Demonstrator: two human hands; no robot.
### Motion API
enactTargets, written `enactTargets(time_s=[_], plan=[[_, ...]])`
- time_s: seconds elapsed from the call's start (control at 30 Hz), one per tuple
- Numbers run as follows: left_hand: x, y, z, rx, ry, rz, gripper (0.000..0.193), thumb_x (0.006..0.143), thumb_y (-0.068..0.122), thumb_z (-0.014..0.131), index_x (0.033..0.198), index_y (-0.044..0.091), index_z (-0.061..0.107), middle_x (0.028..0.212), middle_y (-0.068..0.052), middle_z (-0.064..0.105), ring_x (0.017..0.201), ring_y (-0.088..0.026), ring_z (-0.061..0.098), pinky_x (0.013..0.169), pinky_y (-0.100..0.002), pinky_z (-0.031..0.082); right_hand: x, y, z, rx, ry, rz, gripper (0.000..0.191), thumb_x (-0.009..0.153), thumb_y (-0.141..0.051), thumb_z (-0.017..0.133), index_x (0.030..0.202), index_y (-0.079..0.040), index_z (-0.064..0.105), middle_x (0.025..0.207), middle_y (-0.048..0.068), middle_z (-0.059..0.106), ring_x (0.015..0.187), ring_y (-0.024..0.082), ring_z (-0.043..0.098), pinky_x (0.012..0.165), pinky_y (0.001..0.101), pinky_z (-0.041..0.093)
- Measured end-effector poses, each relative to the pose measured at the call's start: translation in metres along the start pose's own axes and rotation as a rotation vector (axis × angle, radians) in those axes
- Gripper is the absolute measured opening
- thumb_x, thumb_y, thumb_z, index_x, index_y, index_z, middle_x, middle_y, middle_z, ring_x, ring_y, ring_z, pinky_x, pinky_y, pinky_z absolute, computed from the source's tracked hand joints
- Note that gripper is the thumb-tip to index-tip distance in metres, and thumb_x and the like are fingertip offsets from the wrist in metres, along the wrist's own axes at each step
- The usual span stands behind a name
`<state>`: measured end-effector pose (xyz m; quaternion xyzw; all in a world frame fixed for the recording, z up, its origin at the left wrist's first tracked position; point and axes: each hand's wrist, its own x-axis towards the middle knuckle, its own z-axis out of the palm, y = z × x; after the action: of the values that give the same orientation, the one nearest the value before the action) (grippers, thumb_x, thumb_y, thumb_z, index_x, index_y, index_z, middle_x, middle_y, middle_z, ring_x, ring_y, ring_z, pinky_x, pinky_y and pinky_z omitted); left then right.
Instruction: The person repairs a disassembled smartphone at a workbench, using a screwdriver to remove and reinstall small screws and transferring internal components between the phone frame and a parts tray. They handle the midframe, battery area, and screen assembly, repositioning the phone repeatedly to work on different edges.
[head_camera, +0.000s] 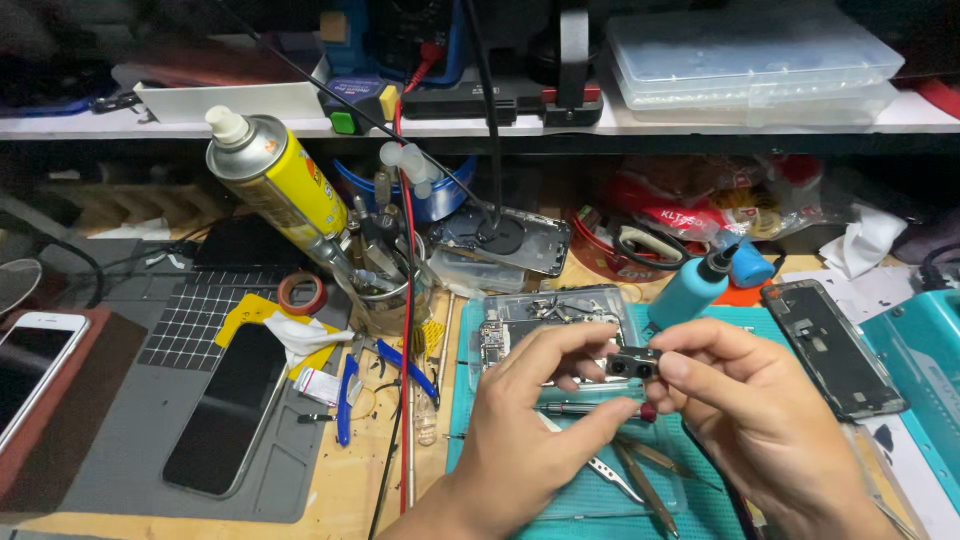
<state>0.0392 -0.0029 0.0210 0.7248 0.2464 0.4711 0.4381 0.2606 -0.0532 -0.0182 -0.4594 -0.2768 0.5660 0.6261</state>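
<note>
Both our hands raised over green mat (600, 500): left hand (520, 440) and right hand (760, 420) pinch small black camera module (632, 364) between fingertips, above opened phone (545, 325); tweezers (640, 475) beneath.

1. A yellow spray can (280, 180) leaned tilted over a clear tool cup (385, 290) near the middle of the bench (340, 490).
2. Left of the tool cup lay a roll of red tape (302, 293), and beyond it a grey gridded mat (130, 430).
3. A dark phone (228, 408) lay face up on that mat, lower left of the tool cup; a white phone (30, 365) lay further left, well apart.
4. Blue-handled pliers (345, 395) lay just below the tool cup.
5. A phone back housing (505, 240) sat just right of the tool cup.
6. A teal bottle (690, 290) stood further right, and past it a black screen panel (830, 345).
7. Clear plastic boxes (750, 55) rested on the shelf (500, 127) above and right of the tool cup.
</note>
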Motion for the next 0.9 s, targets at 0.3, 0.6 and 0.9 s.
enactTargets(time_s=[0.3, 0.6, 0.9], plan=[[-0.023, -0.019, 0.008, -0.327, 0.114, -0.087, 0.028, 0.089, -0.004, 0.079, 0.116, 0.001, 0.073, 0.100, -0.006, 0.071, 0.091, -0.011, 0.066, 0.083, -0.025, 0.054, -0.017, 0.006, 0.015, -0.199, 0.002, -0.177, 0.023, 0.091, 0.004, 0.072, 0.112, 0.014, 0.069, 0.091, 0.020, 0.074, 0.079, 0.024, 0.072, 0.070, 0.0354, 0.057], [-0.024, -0.023, 0.002, -0.423, 0.120, -0.065, 0.028, 0.090, -0.008, 0.077, 0.116, -0.001, 0.071, 0.107, -0.009, 0.071, 0.098, -0.014, 0.069, 0.087, -0.026, 0.056, -0.025, -0.003, 0.035, -0.460, 0.107, -0.231, 0.026, 0.086, 0.007, 0.077, 0.111, 0.012, 0.077, 0.091, 0.021, 0.080, 0.079, 0.024, 0.077, 0.071, 0.0343, 0.062], [-0.018, -0.035, 0.000, -1.076, 0.050, -0.540, 0.028, 0.088, -0.006, 0.074, 0.115, -0.005, 0.067, 0.103, -0.012, 0.072, 0.094, -0.015, 0.069, 0.090, -0.029, 0.055, -0.039, -0.013, 0.062, -1.119, 0.013, -1.022, 0.030, 0.073, 0.004, 0.081, 0.100, -0.004, 0.073, 0.102, 0.011, 0.072, 0.090, 0.019, 0.075, 0.076, 0.0234, 0.058]])
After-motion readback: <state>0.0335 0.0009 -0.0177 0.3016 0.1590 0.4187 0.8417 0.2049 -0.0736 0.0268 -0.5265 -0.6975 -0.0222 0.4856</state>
